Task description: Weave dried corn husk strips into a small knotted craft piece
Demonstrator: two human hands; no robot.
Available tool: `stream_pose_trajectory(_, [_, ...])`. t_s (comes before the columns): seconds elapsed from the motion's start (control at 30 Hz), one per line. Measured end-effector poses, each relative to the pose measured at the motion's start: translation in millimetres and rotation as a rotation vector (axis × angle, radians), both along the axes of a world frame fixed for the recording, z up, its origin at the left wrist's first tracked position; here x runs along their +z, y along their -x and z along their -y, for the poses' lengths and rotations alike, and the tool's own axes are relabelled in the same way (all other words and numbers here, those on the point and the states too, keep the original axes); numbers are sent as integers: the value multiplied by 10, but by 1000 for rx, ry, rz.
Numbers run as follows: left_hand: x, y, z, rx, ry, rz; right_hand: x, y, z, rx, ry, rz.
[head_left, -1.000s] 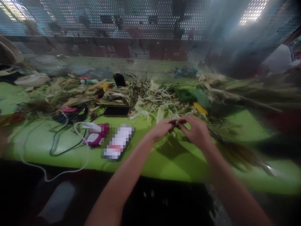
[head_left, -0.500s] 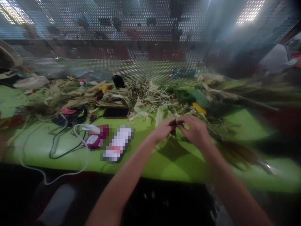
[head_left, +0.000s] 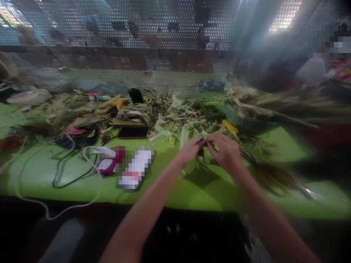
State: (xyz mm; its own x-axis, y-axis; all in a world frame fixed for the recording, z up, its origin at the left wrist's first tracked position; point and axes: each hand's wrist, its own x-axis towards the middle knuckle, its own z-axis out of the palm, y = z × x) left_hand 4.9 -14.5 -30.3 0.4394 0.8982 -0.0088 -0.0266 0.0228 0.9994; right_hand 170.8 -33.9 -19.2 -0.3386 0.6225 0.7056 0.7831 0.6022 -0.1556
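Note:
Over the green tabletop, my left hand and my right hand meet fingertip to fingertip. Both are closed in a pinch around something small; a dark reddish bit and thin pale strands show beneath the fingers, but I cannot make out what it is. Just beyond my left hand lies a pale husk-like strip. A loose heap of dry plant strips spreads behind both hands. A scissors-like tool with a brownish middle and a shiny tip, blurred, rests to the right of my right hand.
Left of my arms lie a phone with a blurred-out screen, a purple power block with cables, and a dark phone. A yellow object sits by green mesh. A perforated metal panel stands behind; a person is at far right.
The view has shifted slightly, so the tabletop things appear a little further left. My hands keep nearly the same pinched pose together.

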Motion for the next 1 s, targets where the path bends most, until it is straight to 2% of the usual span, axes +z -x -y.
stream_pose_trajectory(0.13, [5, -5, -10, 75, 86, 102, 27, 15, 7, 73, 55, -64])
stream_pose_trajectory(0.3, [-21, -6, -33, 130, 163, 149, 25, -7, -20, 92, 109, -139])
stream_pose_trajectory(0.53, [26, -3, -21, 99, 189, 216, 49, 18, 4, 125, 116, -142])
stream_pose_trajectory(0.67, [59, -15, -19, 187, 220, 234, 32, 42, 16, 142, 95, -121])
stream_pose_trajectory(0.8, [18, -21, -39, 234, 208, 287, 6, 67, 22, 135, 52, -58])
stream_pose_trajectory(0.9, [-29, -13, -63, 252, 211, 318, 21, 77, 33, 165, 89, -61])
stream_pose_trajectory(1.0, [-24, 5, -67, 270, 201, 282, 63, 51, 34, 191, 180, -198])
